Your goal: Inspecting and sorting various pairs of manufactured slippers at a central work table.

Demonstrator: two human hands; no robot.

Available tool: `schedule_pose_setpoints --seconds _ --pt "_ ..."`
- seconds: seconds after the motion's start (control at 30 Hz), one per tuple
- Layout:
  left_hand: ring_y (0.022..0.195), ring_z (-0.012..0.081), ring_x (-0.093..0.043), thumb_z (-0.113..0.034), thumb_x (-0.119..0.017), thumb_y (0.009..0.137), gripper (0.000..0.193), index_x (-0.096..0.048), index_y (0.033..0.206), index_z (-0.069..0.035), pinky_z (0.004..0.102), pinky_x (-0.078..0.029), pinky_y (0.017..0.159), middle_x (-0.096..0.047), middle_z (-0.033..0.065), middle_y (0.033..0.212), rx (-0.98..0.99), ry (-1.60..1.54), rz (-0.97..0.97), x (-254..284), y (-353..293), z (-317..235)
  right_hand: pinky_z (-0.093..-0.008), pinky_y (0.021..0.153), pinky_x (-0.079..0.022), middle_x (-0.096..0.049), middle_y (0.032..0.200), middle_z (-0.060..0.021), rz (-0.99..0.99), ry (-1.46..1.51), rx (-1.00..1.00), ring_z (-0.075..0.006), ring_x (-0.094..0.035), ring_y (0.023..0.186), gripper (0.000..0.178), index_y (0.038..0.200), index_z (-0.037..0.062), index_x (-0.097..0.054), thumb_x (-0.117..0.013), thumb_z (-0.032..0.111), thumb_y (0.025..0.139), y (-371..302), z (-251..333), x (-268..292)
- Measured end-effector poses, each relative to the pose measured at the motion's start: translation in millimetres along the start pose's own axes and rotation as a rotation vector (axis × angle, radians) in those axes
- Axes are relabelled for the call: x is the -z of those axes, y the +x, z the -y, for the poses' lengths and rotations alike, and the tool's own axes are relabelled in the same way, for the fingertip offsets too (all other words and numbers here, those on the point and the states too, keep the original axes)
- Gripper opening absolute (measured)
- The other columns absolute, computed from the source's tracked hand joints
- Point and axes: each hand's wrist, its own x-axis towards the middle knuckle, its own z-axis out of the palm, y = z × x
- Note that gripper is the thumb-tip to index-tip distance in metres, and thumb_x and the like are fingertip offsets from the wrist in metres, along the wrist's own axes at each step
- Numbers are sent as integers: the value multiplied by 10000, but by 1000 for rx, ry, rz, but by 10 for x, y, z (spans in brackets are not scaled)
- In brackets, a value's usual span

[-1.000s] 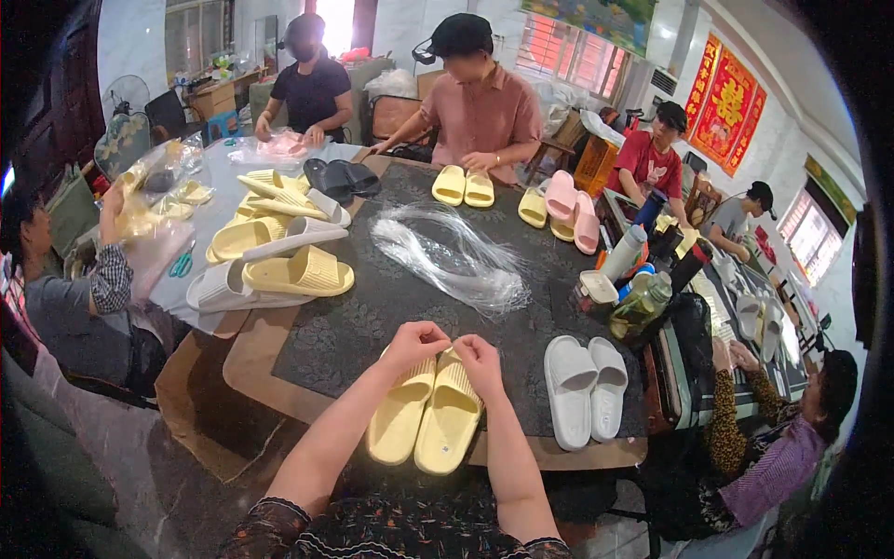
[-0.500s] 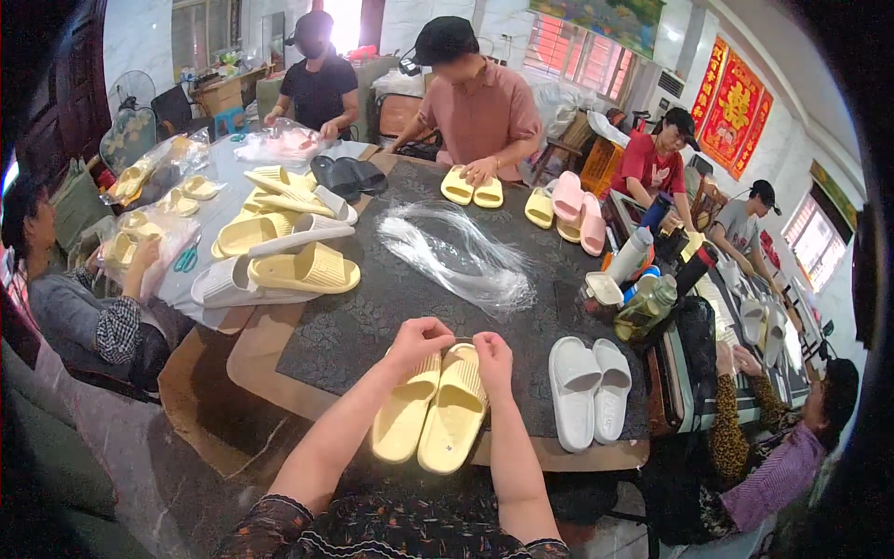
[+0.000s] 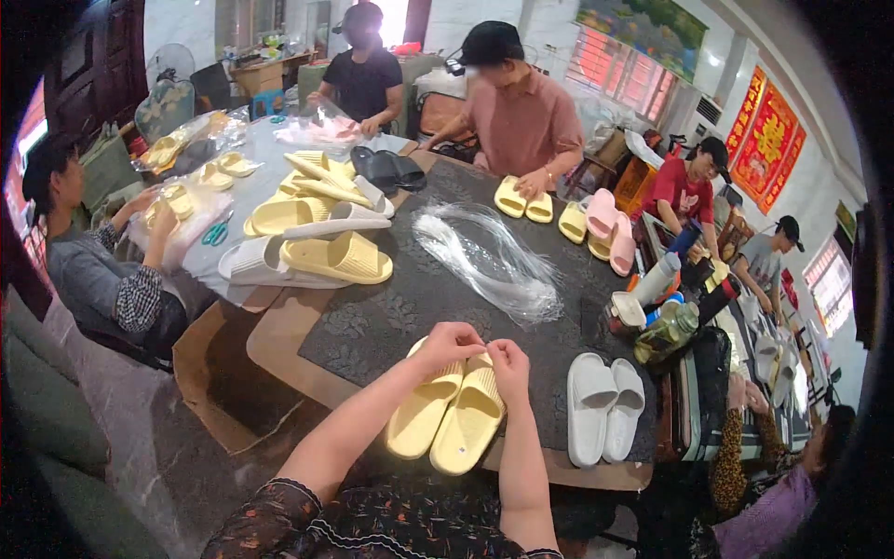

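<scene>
A pair of pale yellow slides [image 3: 466,427] lies at the table's front edge, side by side, heels toward me. Above their far ends my left hand [image 3: 451,346] is closed in a pinch. Beside it my right hand [image 3: 508,369] pinches too, its fingertips almost meeting the left ones. Whatever is between the fingers is too small to make out. Beyond my hands a loose bundle of clear plastic strands [image 3: 489,261] is spread on the dark table mat [image 3: 372,337]. To the right sits a pair of light grey slides [image 3: 590,410].
More yellow and grey slides [image 3: 337,257] are heaped at the left, with black slides [image 3: 389,170] behind. Pink slides [image 3: 610,226] stand at the far right near bottles [image 3: 656,279]. Several people work around the table; one across touches yellow slides [image 3: 523,200].
My fingertips have drawn closer together over the yellow slides. The view has turned slightly left, so the scene sits further right. The slides before me stay in place on the table.
</scene>
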Motion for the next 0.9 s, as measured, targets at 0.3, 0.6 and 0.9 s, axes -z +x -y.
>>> schedule_pose_setpoints --seconds 0.3,0.6,0.9 --pt "698 92 -622 -149 -714 766 146 -696 851 -31 254 -507 658 -676 41 751 28 30 -37 12 2 -40 -213 649 -437 -608 789 10 20 58 -12 -59 -541 719 131 902 -3 -623 -608 126 895 23 -120 25" --pt "704 55 -595 -126 -733 774 134 -698 852 -22 228 -489 648 -672 27 765 28 20 -64 5 -14 -40 -197 632 -414 -575 747 39 -31 -3 14 -33 -501 698 128 894 9 -632 -632 136 880 13 -78 24" --pt "653 58 -585 -114 -731 764 135 -698 846 -12 225 -480 604 -666 29 724 58 -50 -233 -18 -24 -94 -222 601 -403 -570 739 31 -217 91 -1 -59 -501 662 103 889 24 -624 -634 126 878 -12 -86 32"
